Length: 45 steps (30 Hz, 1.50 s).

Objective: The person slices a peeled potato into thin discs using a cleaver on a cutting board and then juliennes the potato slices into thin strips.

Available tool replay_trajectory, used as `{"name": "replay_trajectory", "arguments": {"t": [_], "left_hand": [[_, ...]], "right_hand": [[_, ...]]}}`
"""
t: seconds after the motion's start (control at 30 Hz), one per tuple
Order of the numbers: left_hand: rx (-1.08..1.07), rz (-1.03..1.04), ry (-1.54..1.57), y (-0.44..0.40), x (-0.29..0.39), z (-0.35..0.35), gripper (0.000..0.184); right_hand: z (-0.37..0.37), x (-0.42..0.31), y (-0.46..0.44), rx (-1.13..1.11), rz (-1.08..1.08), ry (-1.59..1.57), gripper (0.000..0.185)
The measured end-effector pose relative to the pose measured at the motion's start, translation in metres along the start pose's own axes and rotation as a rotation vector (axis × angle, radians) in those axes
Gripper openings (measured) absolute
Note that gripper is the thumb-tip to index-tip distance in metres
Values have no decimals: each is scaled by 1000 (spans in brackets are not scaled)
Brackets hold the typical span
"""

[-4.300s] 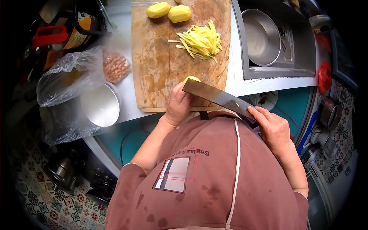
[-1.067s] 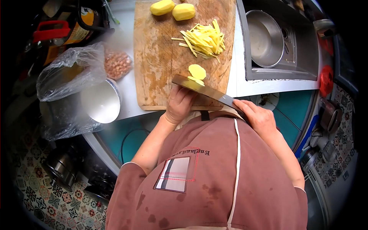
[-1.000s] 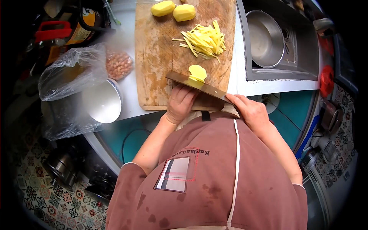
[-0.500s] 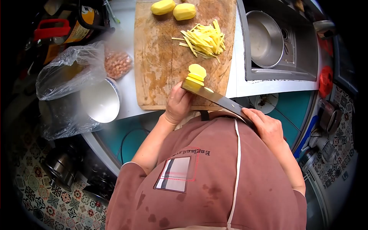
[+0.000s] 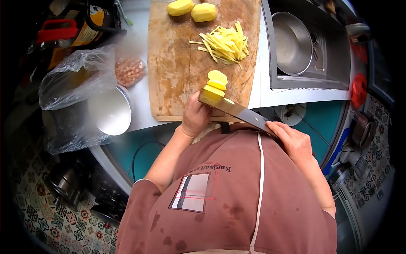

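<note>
In my right hand (image 5: 297,142) is a broad kitchen knife (image 5: 243,113), its handle mostly covered by my fingers. The blade slants up and left across the near part of the wooden cutting board (image 5: 169,80). At its far end stand several yellow potato slices (image 5: 217,80), leaning in a short stack. My left hand (image 5: 196,113) is closed with curled fingers just behind the blade, at the potato being cut; the blade hides most of what it grips. Farther up the board lie a pile of potato strips (image 5: 226,43) and two peeled potatoes (image 5: 204,12), (image 5: 180,7).
Right of the board, a metal pot (image 5: 292,44) sits in the sink (image 5: 334,63). To the left are a white bowl (image 5: 111,112), a clear plastic bag (image 5: 76,80) and a bag of peanuts (image 5: 129,71). A dish of scraps (image 5: 292,113) shows below the counter edge.
The knife has shifted slightly toward me and its blade tilts a little, with more of the slices showing above it. My left hand stays almost in place; the strips and whole potatoes have not moved.
</note>
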<state>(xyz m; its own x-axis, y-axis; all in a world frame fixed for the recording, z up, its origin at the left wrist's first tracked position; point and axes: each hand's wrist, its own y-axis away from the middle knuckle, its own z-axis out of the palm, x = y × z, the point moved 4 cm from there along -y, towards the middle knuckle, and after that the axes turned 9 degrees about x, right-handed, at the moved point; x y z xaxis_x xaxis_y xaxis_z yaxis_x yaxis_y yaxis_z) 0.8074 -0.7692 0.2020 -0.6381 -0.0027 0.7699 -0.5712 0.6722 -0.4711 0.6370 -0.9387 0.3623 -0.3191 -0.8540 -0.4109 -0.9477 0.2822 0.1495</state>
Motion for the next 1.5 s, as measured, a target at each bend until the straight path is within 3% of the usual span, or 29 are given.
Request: {"name": "replay_trajectory", "arguments": {"t": [0.17, 0.37, 0.5, 0.6, 0.77, 1.07, 1.23, 1.33, 1.5], "left_hand": [[29, 55, -94, -5, 6, -1, 39], [40, 60, -122, 1, 3, 1, 30], [-1, 96, -119, -3, 5, -3, 32], [-54, -87, 57, 0, 0, -1, 34], [52, 41, -64, -5, 5, -2, 33], [34, 50, -130, -4, 7, -3, 33], [78, 26, -152, 5, 6, -3, 33], [7, -168, 21, 9, 0, 1, 39], [92, 43, -108, 1, 6, -2, 40]], "right_hand": [[6, 2, 0, 9, 17, 35, 47], [65, 11, -34, 86, -55, -12, 49], [40, 7, -24, 79, -81, 0, 50], [9, -2, -11, 32, -33, 26, 49], [2, 1, 3, 8, 19, 21, 46], [69, 11, -34, 56, -56, 2, 50], [41, 2, -23, 95, -62, -11, 50], [12, -6, -9, 55, -12, 22, 48], [-2, -5, 7, -1, 27, 28, 46]]}}
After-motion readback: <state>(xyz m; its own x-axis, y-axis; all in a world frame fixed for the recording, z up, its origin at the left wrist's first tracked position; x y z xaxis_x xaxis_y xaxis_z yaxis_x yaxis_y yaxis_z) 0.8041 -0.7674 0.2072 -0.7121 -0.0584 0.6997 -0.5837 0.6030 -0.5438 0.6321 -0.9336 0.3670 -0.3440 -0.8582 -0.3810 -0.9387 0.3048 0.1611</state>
